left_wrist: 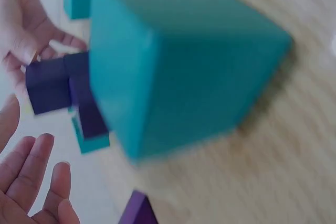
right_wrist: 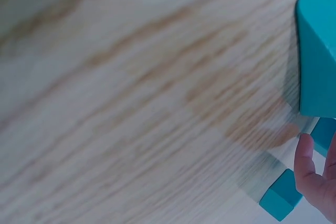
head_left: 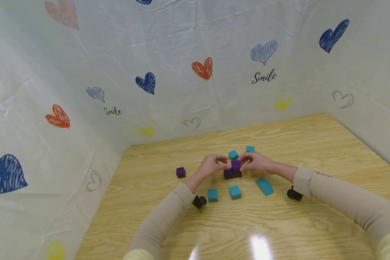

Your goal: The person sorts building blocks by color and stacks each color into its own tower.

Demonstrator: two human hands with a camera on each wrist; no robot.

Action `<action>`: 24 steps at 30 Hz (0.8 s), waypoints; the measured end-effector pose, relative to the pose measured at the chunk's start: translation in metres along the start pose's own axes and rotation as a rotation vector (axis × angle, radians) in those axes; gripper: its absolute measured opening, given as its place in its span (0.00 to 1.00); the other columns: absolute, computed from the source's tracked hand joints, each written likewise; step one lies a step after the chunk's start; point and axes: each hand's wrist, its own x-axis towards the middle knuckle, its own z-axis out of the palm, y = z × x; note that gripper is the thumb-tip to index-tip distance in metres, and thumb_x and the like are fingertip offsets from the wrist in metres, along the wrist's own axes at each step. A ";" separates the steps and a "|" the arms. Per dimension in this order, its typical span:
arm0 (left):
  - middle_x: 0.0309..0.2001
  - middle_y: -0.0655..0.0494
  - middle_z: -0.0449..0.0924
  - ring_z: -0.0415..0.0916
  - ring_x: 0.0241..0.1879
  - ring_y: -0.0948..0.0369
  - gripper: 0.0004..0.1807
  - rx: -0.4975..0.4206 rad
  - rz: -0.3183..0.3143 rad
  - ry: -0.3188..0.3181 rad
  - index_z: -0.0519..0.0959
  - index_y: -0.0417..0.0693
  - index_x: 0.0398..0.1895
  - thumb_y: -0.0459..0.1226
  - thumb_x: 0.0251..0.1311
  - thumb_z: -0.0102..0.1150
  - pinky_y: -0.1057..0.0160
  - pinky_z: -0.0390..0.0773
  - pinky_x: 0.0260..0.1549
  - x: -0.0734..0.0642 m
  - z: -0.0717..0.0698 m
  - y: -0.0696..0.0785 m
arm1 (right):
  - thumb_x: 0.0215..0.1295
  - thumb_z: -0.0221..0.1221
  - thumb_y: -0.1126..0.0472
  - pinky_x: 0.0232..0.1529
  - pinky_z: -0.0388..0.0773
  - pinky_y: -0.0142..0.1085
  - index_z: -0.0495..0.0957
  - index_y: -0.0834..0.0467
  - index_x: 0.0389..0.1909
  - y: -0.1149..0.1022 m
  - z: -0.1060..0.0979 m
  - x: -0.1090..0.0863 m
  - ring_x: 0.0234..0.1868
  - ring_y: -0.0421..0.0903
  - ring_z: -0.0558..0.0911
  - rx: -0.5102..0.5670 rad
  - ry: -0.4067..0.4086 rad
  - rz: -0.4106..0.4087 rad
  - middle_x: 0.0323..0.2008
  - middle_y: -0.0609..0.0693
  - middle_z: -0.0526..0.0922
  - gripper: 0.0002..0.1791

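A small purple stack stands on the table: one purple cube point(head_left: 235, 165) on top of another, with a lower purple block point(head_left: 228, 174) beside its left side. My left hand point(head_left: 212, 164) is at the left of this stack, and the left wrist view shows its fingers point(left_wrist: 39, 163) loosely bent and apart from the blocks. On the other side, my right hand point(head_left: 256, 162) has thumb and fingertips close to the top cube; contact is hard to tell. In the right wrist view its fingers point(right_wrist: 304, 161) look fairly straight, and the purple stack is out of sight.
Blue cubes point(head_left: 212, 195) point(head_left: 235, 192) lie in front of the stack, and others point(head_left: 233, 155) point(head_left: 250, 148) behind it. A blue curved block point(head_left: 264, 186) lies to the right, a single purple cube point(head_left: 180, 172) to the left. Patterned sheeting point(head_left: 169, 101) borders the wooden table point(head_left: 143, 216).
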 end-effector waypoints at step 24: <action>0.50 0.40 0.76 0.72 0.50 0.47 0.23 -0.150 -0.192 0.253 0.71 0.36 0.57 0.34 0.57 0.59 0.54 0.74 0.45 -0.036 -0.095 -0.092 | 0.57 0.63 0.59 0.40 0.74 0.37 0.69 0.68 0.53 0.004 0.001 0.001 0.49 0.55 0.74 -0.004 0.011 0.007 0.48 0.61 0.74 0.26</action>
